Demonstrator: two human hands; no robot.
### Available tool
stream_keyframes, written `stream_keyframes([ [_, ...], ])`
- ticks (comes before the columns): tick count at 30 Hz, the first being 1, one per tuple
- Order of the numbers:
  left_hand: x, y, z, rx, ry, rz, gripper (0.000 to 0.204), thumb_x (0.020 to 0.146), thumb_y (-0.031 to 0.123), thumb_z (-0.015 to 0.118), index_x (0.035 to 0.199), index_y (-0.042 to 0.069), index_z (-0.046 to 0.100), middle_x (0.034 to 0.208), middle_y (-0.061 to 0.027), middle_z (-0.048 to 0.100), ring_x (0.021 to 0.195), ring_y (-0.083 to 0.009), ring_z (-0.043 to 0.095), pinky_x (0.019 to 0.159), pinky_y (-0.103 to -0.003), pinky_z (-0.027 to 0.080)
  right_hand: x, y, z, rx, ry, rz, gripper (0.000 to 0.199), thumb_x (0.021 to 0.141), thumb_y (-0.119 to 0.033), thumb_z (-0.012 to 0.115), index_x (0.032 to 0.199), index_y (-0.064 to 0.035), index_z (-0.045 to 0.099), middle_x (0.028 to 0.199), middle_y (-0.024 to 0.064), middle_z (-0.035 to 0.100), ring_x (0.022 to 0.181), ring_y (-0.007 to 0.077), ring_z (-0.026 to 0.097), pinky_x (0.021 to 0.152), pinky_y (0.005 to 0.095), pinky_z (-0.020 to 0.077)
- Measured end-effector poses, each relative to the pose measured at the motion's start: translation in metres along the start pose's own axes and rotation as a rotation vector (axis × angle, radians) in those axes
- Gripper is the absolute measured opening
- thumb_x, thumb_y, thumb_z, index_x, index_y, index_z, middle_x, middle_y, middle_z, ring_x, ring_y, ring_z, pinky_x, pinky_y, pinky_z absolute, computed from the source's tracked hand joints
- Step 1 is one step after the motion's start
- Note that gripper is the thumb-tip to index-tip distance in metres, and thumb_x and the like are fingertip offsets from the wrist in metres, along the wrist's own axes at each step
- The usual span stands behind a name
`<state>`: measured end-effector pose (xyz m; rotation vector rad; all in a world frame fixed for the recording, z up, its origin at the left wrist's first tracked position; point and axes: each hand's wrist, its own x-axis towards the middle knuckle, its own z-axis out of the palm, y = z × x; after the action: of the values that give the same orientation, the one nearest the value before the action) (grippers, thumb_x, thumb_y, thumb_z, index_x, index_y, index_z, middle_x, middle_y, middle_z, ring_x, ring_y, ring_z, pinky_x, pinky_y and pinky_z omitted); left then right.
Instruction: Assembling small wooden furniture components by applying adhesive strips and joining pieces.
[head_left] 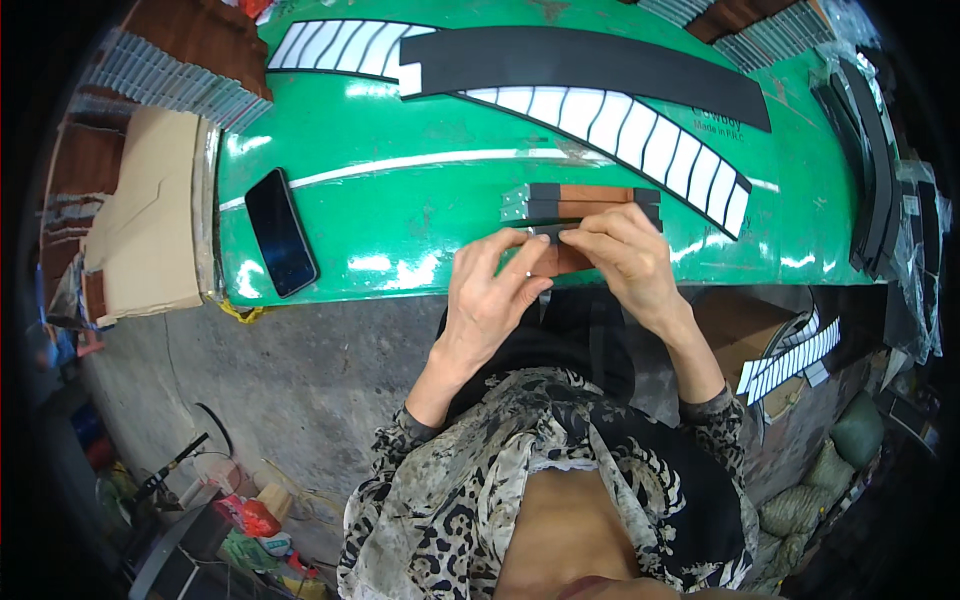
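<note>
At the table's near edge, a small brown block point(560, 262) with a dark strip point(548, 232) along its far end is between my hands. My left hand point(485, 290) is closed on the block's left side, its fingertips pinched at the strip. From the right, my right hand point(635, 262) also pinches at the strip, thumb and forefinger together. My fingers hide part of the block. Just beyond lies a short stack of brown bars point(590, 193) with black ends and grey sides, partly covered by my right hand.
A black strip point(590, 65) crosses a white-backed segmented strip point(640, 130) on the green table point(400, 220). A phone point(281, 232) lies left, near a cardboard box point(160, 200). Stacked brown pieces point(190, 60) stand far left; wrapped black strips point(870, 170) hang right. Below right is an open carton point(735, 325).
</note>
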<state>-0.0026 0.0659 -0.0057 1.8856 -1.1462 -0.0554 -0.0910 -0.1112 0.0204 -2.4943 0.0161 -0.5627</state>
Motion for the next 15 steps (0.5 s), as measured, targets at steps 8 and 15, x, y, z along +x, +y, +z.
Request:
stream_keyframes([
  [8, 0.002, -0.007, -0.014, 0.011, -0.013, 0.017, 0.047, 0.073, 0.021, 0.070, 0.115, 0.006, 0.055, 0.105, -0.0113, 0.058, 0.095, -0.0291, 0.055, 0.080, -0.039, 0.041, 0.066, 0.001, -0.018, 0.063, 0.025, -0.010, 0.016, 0.075, 0.002, 0.064, 0.090, -0.0021, 0.066, 0.081, 0.0097, 0.062, 0.073, 0.0250, 0.060, 0.064, 0.0341, 0.0479],
  [15, 0.034, -0.066, -0.036, 0.158, 0.169, -0.074, 0.038, 0.077, 0.013, 0.066, 0.112, 0.005, 0.056, 0.108, -0.0103, 0.058, 0.097, -0.0265, 0.055, 0.080, -0.038, 0.038, 0.184, 0.047, 0.062, -0.067, -0.272, -0.045, 0.015, 0.080, -0.013, 0.062, 0.090, -0.0016, 0.065, 0.086, 0.0141, 0.063, 0.080, 0.0322, 0.061, 0.070, 0.0384, 0.0478],
])
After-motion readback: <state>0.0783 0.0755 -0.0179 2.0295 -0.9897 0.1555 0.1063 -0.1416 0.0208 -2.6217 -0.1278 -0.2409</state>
